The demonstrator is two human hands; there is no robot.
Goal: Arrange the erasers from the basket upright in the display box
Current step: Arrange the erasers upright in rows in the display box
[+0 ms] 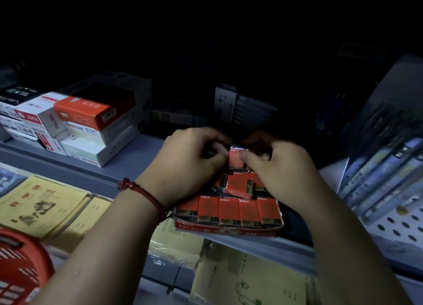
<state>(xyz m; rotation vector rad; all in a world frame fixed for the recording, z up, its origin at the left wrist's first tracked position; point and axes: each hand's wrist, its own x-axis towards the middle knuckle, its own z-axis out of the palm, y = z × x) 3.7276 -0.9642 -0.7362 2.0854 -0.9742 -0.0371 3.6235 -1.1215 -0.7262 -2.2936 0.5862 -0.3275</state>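
Dim shelf | display box: front row upright | left hand, right hand: each grip pinching same eraser

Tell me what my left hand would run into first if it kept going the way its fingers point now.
The upright eraser. The left hand points rightward at it, and its fingertips seem to pinch its edge; the right hand grips it from the other side. Dim light, so not certain.

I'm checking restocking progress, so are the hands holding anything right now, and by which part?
Both hold one red eraser upright over the display box: the left hand pinches its left edge, the right hand its right edge.
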